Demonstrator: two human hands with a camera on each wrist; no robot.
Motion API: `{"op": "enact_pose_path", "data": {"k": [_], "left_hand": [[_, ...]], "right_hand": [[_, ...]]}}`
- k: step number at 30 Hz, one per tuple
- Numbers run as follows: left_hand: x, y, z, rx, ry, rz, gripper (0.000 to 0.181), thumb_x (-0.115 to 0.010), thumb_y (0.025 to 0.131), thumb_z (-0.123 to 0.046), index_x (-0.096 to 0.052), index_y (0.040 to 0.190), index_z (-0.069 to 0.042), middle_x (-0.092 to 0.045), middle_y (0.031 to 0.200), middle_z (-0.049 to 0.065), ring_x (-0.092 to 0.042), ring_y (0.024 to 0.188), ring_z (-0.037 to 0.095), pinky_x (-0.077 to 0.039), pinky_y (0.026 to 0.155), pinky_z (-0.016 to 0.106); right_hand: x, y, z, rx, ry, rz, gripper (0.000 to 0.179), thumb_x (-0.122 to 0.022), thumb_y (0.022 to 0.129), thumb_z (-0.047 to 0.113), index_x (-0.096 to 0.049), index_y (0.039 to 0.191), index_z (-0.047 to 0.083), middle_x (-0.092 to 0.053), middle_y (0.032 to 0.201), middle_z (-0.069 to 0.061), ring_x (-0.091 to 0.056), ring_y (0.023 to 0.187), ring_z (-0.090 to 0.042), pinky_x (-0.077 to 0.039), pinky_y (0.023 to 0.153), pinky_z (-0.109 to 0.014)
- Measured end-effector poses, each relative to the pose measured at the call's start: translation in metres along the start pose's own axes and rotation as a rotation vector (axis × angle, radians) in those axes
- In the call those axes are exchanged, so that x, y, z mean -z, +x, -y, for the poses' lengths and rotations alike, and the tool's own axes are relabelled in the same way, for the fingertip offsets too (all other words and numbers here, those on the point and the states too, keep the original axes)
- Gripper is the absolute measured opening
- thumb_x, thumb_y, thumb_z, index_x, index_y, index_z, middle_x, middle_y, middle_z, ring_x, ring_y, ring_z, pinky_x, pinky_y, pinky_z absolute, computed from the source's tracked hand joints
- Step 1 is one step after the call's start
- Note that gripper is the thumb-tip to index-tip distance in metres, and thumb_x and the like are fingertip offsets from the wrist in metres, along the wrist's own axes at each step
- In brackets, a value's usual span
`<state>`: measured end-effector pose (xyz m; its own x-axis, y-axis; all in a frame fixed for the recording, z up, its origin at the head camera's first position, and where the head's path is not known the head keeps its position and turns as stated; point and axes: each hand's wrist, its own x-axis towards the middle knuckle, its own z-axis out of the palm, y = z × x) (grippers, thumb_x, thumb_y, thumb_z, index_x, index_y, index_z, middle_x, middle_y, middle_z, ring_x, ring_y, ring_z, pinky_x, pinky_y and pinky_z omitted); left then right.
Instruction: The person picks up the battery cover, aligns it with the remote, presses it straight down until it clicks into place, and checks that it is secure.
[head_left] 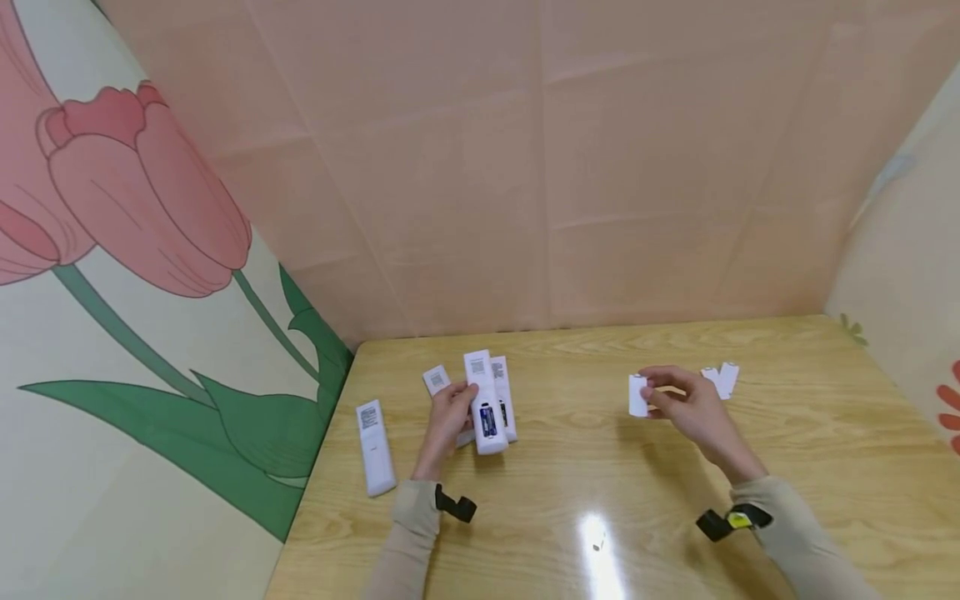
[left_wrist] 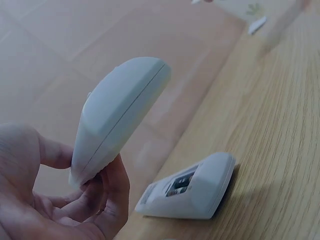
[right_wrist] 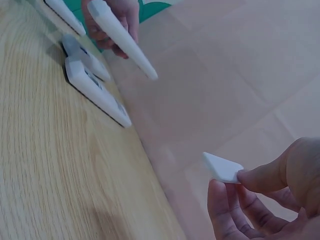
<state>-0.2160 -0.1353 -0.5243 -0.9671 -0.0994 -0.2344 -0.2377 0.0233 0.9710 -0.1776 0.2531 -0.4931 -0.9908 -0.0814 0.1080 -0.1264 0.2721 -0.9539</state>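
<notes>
My left hand grips a white remote control by its side, above the table. Its back faces up in the head view, and dark batteries show in its uncovered compartment. Between thumb and fingers, my right hand pinches a small white battery cover, held up off the table. Under and beside the held remote lie two more white remotes, one with an uncovered battery compartment, the other a remote partly hidden by the left hand.
Farther left on the table lies another white remote, back up with its cover on. Two white battery covers lie beyond the right hand. A pink cloth wall rises behind the table, with a tulip-print wall on the left.
</notes>
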Motion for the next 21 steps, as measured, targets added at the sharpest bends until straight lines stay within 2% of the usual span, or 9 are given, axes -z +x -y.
{"op": "enact_pose_path", "data": {"k": [6,11,17,21], "left_hand": [[-0.008,-0.004,-0.001,-0.002,-0.019,0.015,0.047,-0.063,0.107,-0.026,-0.061,0.141,0.007,-0.074,0.111,0.018,-0.068,0.085,0.014,-0.058,0.066,0.025],[-0.017,-0.005,-0.004,-0.024,-0.050,0.037,0.047,-0.064,0.106,-0.024,-0.062,0.140,0.008,-0.074,0.107,0.016,-0.066,0.083,0.012,-0.056,0.066,0.026],[-0.024,-0.007,-0.007,-0.041,-0.024,0.034,0.047,-0.065,0.106,-0.027,-0.064,0.140,0.006,-0.073,0.104,0.011,-0.063,0.082,0.012,-0.051,0.068,0.031],[-0.026,-0.007,-0.008,-0.033,-0.029,0.047,0.047,-0.063,0.107,-0.027,-0.063,0.140,0.006,-0.072,0.107,0.012,-0.064,0.085,0.014,-0.055,0.069,0.029]], "right_hand": [[-0.008,-0.001,0.005,0.020,0.021,0.014,0.037,-0.068,0.104,0.005,-0.062,0.138,-0.009,-0.066,0.113,-0.016,-0.073,0.093,-0.005,-0.067,0.075,-0.033],[-0.012,-0.001,0.011,0.018,0.025,0.005,0.036,-0.069,0.104,0.004,-0.063,0.137,-0.008,-0.066,0.115,-0.022,-0.074,0.092,-0.006,-0.067,0.074,-0.034],[-0.017,0.002,0.014,0.001,0.016,0.019,0.036,-0.069,0.104,0.007,-0.064,0.139,-0.005,-0.065,0.118,-0.023,-0.073,0.093,-0.007,-0.067,0.076,-0.037],[-0.019,0.003,0.014,-0.004,0.001,0.026,0.036,-0.068,0.105,0.008,-0.064,0.139,-0.003,-0.064,0.119,-0.024,-0.073,0.094,-0.007,-0.067,0.076,-0.035]]}}
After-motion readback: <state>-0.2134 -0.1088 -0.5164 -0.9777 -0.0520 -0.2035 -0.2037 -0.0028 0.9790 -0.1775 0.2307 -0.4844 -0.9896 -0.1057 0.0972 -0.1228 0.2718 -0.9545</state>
